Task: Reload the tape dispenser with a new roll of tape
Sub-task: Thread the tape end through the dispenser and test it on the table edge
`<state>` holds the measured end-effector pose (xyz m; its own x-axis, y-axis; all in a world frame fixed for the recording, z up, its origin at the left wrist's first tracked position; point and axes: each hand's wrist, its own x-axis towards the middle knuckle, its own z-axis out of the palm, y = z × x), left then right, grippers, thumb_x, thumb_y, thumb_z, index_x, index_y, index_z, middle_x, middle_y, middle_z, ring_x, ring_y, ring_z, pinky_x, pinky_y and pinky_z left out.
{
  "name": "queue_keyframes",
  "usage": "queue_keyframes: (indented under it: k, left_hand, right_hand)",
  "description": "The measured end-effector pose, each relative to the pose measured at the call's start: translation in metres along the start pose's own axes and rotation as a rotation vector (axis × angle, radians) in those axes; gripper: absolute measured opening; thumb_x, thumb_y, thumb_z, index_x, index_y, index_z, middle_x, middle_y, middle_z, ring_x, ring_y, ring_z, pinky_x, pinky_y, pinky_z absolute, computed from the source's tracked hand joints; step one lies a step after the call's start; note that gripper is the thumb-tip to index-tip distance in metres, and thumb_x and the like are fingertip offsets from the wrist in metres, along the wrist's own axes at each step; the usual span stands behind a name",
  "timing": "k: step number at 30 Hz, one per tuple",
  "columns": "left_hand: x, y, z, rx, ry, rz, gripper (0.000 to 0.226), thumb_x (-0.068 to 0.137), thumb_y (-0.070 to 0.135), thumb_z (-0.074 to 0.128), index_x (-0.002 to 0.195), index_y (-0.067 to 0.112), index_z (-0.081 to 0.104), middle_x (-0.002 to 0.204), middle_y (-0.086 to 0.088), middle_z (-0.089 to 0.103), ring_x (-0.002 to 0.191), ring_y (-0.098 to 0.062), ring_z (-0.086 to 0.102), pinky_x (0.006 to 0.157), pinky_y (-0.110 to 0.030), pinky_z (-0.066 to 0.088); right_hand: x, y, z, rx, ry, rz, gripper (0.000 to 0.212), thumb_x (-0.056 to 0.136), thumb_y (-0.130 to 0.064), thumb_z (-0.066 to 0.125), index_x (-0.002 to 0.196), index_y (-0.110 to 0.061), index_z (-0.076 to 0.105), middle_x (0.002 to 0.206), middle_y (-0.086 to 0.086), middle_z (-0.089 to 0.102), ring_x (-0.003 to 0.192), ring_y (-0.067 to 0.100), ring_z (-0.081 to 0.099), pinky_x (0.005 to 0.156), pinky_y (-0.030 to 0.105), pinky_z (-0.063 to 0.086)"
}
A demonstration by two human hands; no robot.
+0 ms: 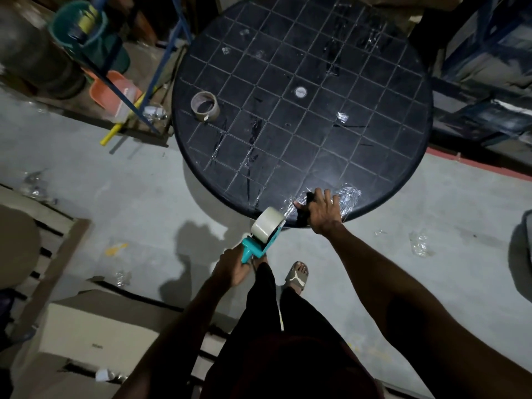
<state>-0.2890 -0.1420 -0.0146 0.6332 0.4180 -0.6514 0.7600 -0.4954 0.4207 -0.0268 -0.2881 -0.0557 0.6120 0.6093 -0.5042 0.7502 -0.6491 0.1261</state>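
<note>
Left hand (pixel 233 267) is clenched around the handle of the teal plastic tape dispenser (pixel 254 249), held just off the near rim of the round black grid-patterned desk (pixel 374 116). A full roll of clear packing tape (pixel 266 224) already sits on the dispenser's hub, just above and ahead of the left hand. Right hand (pixel 324 211) lies on the desk edge, fingers spread, pressing down a stretch of clear tape (pixel 349 195) that appears to run from the roll; whether it pinches the tape or only flattens it, cannot tell.

Handling, judged: dispenser is light, rigid plastic; the handle is the right place to hold. Keep clear of the front end, where a cutting blade likely sits (not visible here). Roll is stiff and moderately heavy while full. The free tape is thin, limp and sticky, prone to folding on itself and clinging to skin or desk.

Surroundings: a brown cardboard tape core (pixel 205 106), seemingly spent, stands on the desk well beyond the left hand, out of the way. Crumpled tape scraps stick to the desk beyond the right hand and litter the grey concrete floor (pixel 129 182). Flattened cardboard boxes (pixel 95 326) lie beside the left forearm. Nothing obstructs either hand.
</note>
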Motion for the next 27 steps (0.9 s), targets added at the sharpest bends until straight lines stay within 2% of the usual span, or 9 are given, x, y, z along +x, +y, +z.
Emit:
queue_keyframes:
  k: [4, 7, 11, 15, 19, 21, 23, 26, 27]
  left_hand:
    - [-0.006, 0.016, 0.002, 0.121, 0.040, -0.011, 0.057, 0.088, 0.027, 0.062, 0.140, 0.008, 0.046, 0.114, -0.023, 0.065, 0.107, -0.044, 0.062, 0.086, -0.045, 0.050]
    - [-0.007, 0.025, 0.003, 0.340, 0.060, 0.027, 0.061, 0.088, 0.033, 0.059, 0.141, 0.009, 0.041, 0.115, -0.016, 0.066, 0.105, -0.040, 0.064, 0.085, -0.043, 0.050]
    - [-0.013, 0.034, 0.003, 0.515, 0.144, 0.113, 0.041, 0.086, 0.027, 0.057, 0.123, 0.012, 0.049, 0.101, -0.010, 0.069, 0.089, -0.034, 0.070, 0.073, -0.038, 0.053]
    - [-0.009, 0.040, 0.008, 0.651, 0.082, 0.168, 0.037, 0.070, 0.030, 0.078, 0.099, 0.017, 0.058, 0.073, -0.003, 0.067, 0.059, -0.023, 0.068, 0.053, -0.029, 0.051]
    - [-0.008, 0.041, 0.014, 0.591, 0.027, 0.172, 0.042, 0.064, 0.033, 0.082, 0.097, 0.018, 0.060, 0.070, -0.002, 0.066, 0.056, -0.021, 0.066, 0.050, -0.026, 0.047]
    - [-0.016, 0.035, 0.009, 0.530, 0.036, 0.088, 0.030, 0.078, 0.023, 0.071, 0.105, 0.015, 0.060, 0.083, -0.006, 0.069, 0.074, -0.029, 0.071, 0.063, -0.031, 0.054]
    - [-0.020, 0.017, 0.007, 0.394, 0.103, -0.069, 0.005, 0.090, 0.016, 0.059, 0.094, 0.018, 0.061, 0.084, -0.003, 0.067, 0.088, -0.032, 0.071, 0.068, -0.022, 0.053]
    - [-0.029, 0.002, 0.011, 0.378, 0.118, -0.174, 0.010, 0.076, 0.010, 0.067, 0.082, 0.016, 0.061, 0.069, -0.005, 0.067, 0.067, -0.030, 0.071, 0.057, -0.028, 0.054]
    - [-0.029, -0.004, 0.016, 0.383, 0.196, -0.186, 0.016, 0.068, 0.010, 0.073, 0.078, 0.015, 0.061, 0.062, -0.005, 0.065, 0.056, -0.027, 0.068, 0.051, -0.029, 0.053]
  right_hand:
    - [-0.001, 0.004, -0.004, 0.029, -0.043, -0.019, 0.045, 0.092, -0.041, 0.057, 0.130, -0.016, 0.061, 0.137, 0.014, 0.042, 0.126, 0.033, 0.037, 0.105, 0.047, 0.036]
    - [0.001, 0.006, 0.001, 0.083, -0.122, -0.035, 0.051, 0.095, -0.044, 0.053, 0.144, -0.029, 0.051, 0.137, 0.013, 0.049, 0.130, 0.034, 0.040, 0.104, 0.051, 0.040]
    - [0.005, 0.008, -0.001, 0.177, -0.209, -0.060, 0.055, 0.094, -0.055, 0.054, 0.148, -0.046, 0.042, 0.130, 0.011, 0.061, 0.121, 0.034, 0.054, 0.097, 0.051, 0.049]
    - [0.016, 0.012, 0.006, 0.195, -0.264, -0.125, 0.071, 0.095, -0.042, 0.063, 0.150, -0.061, 0.022, 0.127, 0.011, 0.064, 0.112, 0.033, 0.062, 0.096, 0.049, 0.053]
    - [0.027, 0.018, 0.015, 0.243, -0.293, -0.153, 0.074, 0.096, -0.044, 0.060, 0.145, -0.069, 0.009, 0.131, 0.010, 0.063, 0.113, 0.032, 0.061, 0.097, 0.052, 0.052]
    - [0.022, 0.018, 0.008, 0.226, -0.301, -0.149, 0.081, 0.092, -0.054, 0.063, 0.138, -0.076, 0.001, 0.141, 0.008, 0.059, 0.119, 0.034, 0.060, 0.100, 0.053, 0.049]
    - [0.020, 0.014, 0.004, 0.180, -0.307, -0.137, 0.083, 0.091, -0.056, 0.066, 0.141, -0.074, 0.002, 0.149, 0.006, 0.052, 0.129, 0.037, 0.054, 0.104, 0.057, 0.044]
    - [0.015, 0.007, -0.005, 0.138, -0.306, -0.113, 0.081, 0.091, -0.054, 0.067, 0.146, -0.068, 0.009, 0.149, 0.006, 0.051, 0.131, 0.037, 0.052, 0.103, 0.060, 0.041]
    - [0.014, 0.006, -0.007, 0.146, -0.301, -0.117, 0.081, 0.091, -0.051, 0.067, 0.147, -0.066, 0.011, 0.148, 0.007, 0.053, 0.131, 0.037, 0.052, 0.103, 0.060, 0.042]
